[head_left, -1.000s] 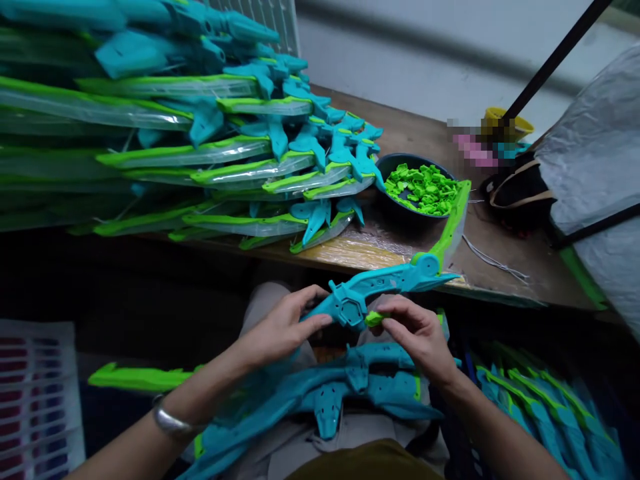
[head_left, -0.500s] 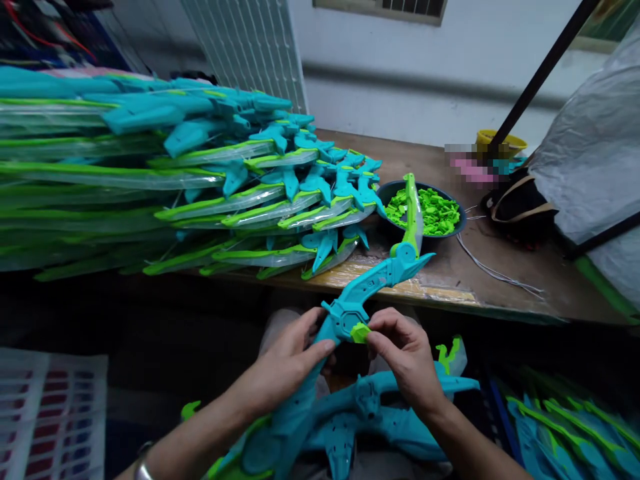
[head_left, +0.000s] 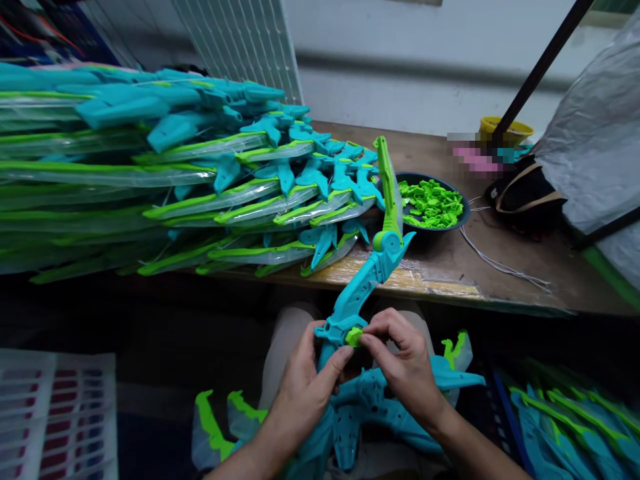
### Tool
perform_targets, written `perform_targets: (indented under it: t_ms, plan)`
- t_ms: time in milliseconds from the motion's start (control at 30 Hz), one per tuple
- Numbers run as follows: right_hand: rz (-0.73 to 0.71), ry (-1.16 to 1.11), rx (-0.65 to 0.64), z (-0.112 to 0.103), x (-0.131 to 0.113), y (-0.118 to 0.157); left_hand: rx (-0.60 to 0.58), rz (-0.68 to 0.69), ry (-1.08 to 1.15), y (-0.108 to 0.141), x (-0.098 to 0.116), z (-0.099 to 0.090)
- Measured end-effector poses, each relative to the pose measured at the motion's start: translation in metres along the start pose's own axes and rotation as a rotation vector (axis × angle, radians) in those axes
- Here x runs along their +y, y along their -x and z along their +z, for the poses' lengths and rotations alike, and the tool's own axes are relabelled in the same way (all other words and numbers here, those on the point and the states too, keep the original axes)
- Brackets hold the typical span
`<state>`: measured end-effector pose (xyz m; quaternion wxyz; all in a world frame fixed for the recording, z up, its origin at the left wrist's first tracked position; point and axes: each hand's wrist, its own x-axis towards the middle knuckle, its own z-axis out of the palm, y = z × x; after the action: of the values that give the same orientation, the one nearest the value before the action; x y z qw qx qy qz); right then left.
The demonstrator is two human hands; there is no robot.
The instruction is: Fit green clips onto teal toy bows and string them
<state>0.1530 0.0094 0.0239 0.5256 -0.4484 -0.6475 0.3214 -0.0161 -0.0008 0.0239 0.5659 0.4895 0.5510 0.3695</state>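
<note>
My left hand is wrapped around the middle of a blue plastic toy bow, its thumb along the near side. The bow's green-edged translucent limb points up and away from me. Between thumb and fingertips, my right hand pinches a small bright green plastic piece against the bow's mid-section. Whether that piece is seated there, I cannot tell. Under both hands, more blue toy parts lie across my lap, partly hidden by my arms.
On the workbench, a dark bowl holds many small green pieces. A big pile of blue and green bows fills the bench's left side. A blue crate at lower right holds similar parts; a white slatted basket stands lower left.
The bow has tilted more upright, its far limb swinging left. The green piece is now closer against the bow's mid-section, and my left thumb has moved nearer to it.
</note>
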Motion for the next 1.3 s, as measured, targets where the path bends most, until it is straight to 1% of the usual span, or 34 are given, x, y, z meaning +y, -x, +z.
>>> perform_targets:
  t_ms: [167, 300, 400, 467, 500, 533, 600, 667, 700, 767, 867, 1000, 1167, 1300]
  plan:
    - [-0.031, 0.096, -0.133, -0.007, 0.0, -0.001, -0.034, -0.036, -0.004, 0.001, 0.003, 0.003]
    - [-0.012, 0.128, -0.193, -0.01, -0.001, 0.0, 0.04, -0.002, -0.083, 0.0, 0.004, 0.006]
    - [0.015, 0.102, -0.183, -0.011, 0.0, 0.001, 0.034, -0.032, -0.083, -0.001, 0.005, 0.007]
    - [0.08, 0.079, -0.134, -0.011, 0.003, 0.0, 0.022, -0.054, -0.074, 0.001, 0.006, 0.007]
    - [0.136, 0.044, -0.131, -0.012, 0.005, 0.0, 0.021, -0.054, -0.081, 0.002, 0.006, 0.006]
    - [0.201, -0.016, -0.167, -0.013, 0.006, 0.0, 0.019, -0.046, -0.094, 0.004, 0.005, 0.005]
    - [0.31, -0.149, -0.313, -0.014, 0.009, -0.002, 0.024, -0.02, -0.119, 0.01, 0.005, 0.004]
    - [0.337, -0.209, -0.438, -0.014, 0.011, -0.002, 0.048, -0.012, -0.122, 0.015, 0.005, 0.004]
    - [0.322, -0.199, -0.459, -0.014, 0.01, -0.002, 0.062, -0.014, -0.117, 0.018, 0.006, 0.004]
    - [0.281, -0.149, -0.449, -0.014, 0.009, -0.002, 0.081, -0.023, -0.111, 0.022, 0.008, 0.005]
    - [0.236, -0.092, -0.462, -0.013, 0.007, -0.002, 0.092, 0.007, -0.125, 0.024, 0.011, 0.006]
    - [0.184, -0.054, -0.465, -0.011, 0.01, -0.003, 0.117, 0.038, -0.152, 0.023, 0.007, 0.005]
    - [0.233, -0.108, -0.447, -0.006, 0.018, -0.002, 0.111, 0.053, -0.161, 0.02, -0.004, 0.002]
    - [0.287, -0.176, -0.412, -0.004, 0.014, -0.005, 0.071, -0.009, -0.108, 0.013, -0.002, -0.004]
